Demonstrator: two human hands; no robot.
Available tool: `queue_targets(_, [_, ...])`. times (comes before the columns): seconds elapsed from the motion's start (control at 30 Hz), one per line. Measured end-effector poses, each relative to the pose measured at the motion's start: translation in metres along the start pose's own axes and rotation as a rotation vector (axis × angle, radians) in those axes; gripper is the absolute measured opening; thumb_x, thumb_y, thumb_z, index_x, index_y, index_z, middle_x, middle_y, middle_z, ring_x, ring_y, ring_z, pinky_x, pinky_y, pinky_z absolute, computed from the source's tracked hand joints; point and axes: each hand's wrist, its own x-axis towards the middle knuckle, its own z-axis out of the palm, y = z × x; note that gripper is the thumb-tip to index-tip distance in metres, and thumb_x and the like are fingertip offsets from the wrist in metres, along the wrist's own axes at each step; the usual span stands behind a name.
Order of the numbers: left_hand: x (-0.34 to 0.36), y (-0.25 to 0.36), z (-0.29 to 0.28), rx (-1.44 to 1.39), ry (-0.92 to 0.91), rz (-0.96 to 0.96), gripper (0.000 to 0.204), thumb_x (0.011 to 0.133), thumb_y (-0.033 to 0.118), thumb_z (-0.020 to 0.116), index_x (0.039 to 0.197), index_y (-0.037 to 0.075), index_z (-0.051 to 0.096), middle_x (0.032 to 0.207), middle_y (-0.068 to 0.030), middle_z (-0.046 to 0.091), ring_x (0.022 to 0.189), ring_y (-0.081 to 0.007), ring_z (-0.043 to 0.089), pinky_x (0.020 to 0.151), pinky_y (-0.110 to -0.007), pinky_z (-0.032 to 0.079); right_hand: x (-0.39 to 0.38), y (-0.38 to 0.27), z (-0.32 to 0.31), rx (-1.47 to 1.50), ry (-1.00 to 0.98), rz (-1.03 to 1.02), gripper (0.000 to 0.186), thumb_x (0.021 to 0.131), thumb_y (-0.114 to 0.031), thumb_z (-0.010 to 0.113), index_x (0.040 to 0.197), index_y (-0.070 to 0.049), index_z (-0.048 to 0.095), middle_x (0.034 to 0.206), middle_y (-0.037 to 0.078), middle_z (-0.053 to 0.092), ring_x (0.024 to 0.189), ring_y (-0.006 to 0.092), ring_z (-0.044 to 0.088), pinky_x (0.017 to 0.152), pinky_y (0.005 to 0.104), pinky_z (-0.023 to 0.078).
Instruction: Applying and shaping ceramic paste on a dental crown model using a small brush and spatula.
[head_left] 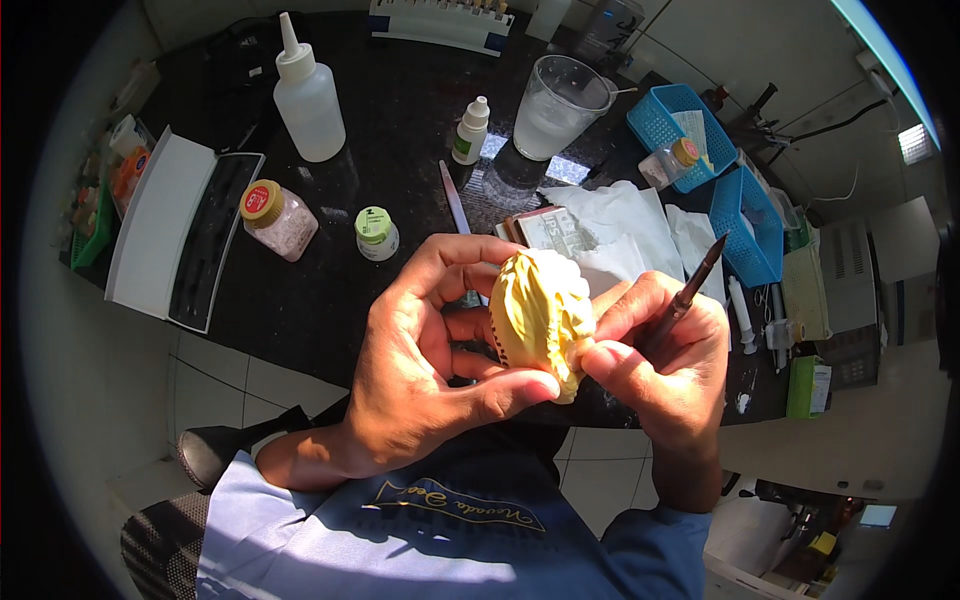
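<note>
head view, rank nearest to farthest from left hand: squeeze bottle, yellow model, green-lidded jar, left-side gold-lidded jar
1. Yellow model, in the left hand
2. Green-lidded jar, just beyond the hand
3. Gold-lidded jar, farther left
4. Squeeze bottle, beyond both jars

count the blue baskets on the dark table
2. The rear blue basket stands on the right side of the dark table; the nearer blue basket is in front of it, right of the white papers. Others may be hidden.
</note>
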Motion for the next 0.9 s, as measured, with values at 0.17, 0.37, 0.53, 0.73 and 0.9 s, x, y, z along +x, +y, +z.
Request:
queue_targets(0.17, [-0.0005, 0.0006, -0.0004, 0.004, -0.003, -0.001, 0.07, 0.069, 0.008, 0.081, 0.124, 0.001, 0.038, 0.113, -0.0118, 0.053, 0.097, -0.0161, 0.061, 0.076, -0.024, 0.055, -0.0006, 0.0, -0.0011, 0.001, 0.001, 0.004, 0.009, 0.077, 0.004, 0.067, 0.082, 0.003, 0.06, 0.084, 0.01, 0.067, 0.053, -0.003, 0.04, 0.046, 0.0145, 0.027])
queue_targets(0.37, [-0.0008, 0.0059, 0.004, 0.001, 0.055, -0.093, 0.082, 0.064, 0.022, 0.085, 0.125, 0.0, 0.036, 0.114, -0.0109, 0.052, 0.107, -0.0174, 0.054, 0.094, -0.032, 0.046, -0.0012, 0.0004, -0.0004, -0.011, 0.005, 0.0, 0.009, 0.077, 0.003, 0.067, 0.082, 0.003, 0.06, 0.084, 0.01, 0.067, 0.054, -0.0027, 0.041, 0.047, 0.0143, 0.028])
queue_targets(0.53, [-0.001, 0.0056, 0.004, -0.001, 0.052, -0.094, 0.082, 0.064, 0.022, 0.085, 0.126, -0.001, 0.036, 0.114, -0.011, 0.052, 0.107, -0.0173, 0.054, 0.094, -0.031, 0.046, -0.002, -0.0019, 0.0019, -0.012, 0.027, 0.016, 0.009, 0.078, 0.002, 0.067, 0.082, 0.002, 0.059, 0.083, 0.01, 0.066, 0.056, -0.0014, 0.046, 0.048, 0.0139, 0.03])
queue_targets(0.73, [-0.0005, -0.0008, -0.0003, -0.004, 0.001, 0.011, 0.07, 0.069, 0.007, 0.08, 0.124, 0.001, 0.038, 0.115, -0.0133, 0.052, 0.098, -0.0174, 0.061, 0.079, -0.026, 0.055, -0.0014, 0.0004, -0.0009, -0.027, -0.002, -0.009, 0.009, 0.079, 0.003, 0.067, 0.083, 0.002, 0.059, 0.084, 0.011, 0.066, 0.056, -0.0018, 0.045, 0.048, 0.0142, 0.031])
queue_targets(0.9, [-0.0005, -0.0002, 0.0, -0.009, -0.008, 0.019, 0.07, 0.069, 0.006, 0.08, 0.124, 0.0, 0.038, 0.115, -0.0135, 0.052, 0.098, -0.0176, 0.061, 0.079, -0.027, 0.056, -0.0016, 0.0003, 0.0015, 0.006, 0.03, -0.015, 0.01, 0.078, 0.003, 0.067, 0.083, 0.002, 0.059, 0.084, 0.011, 0.066, 0.055, -0.0023, 0.043, 0.047, 0.014, 0.03])
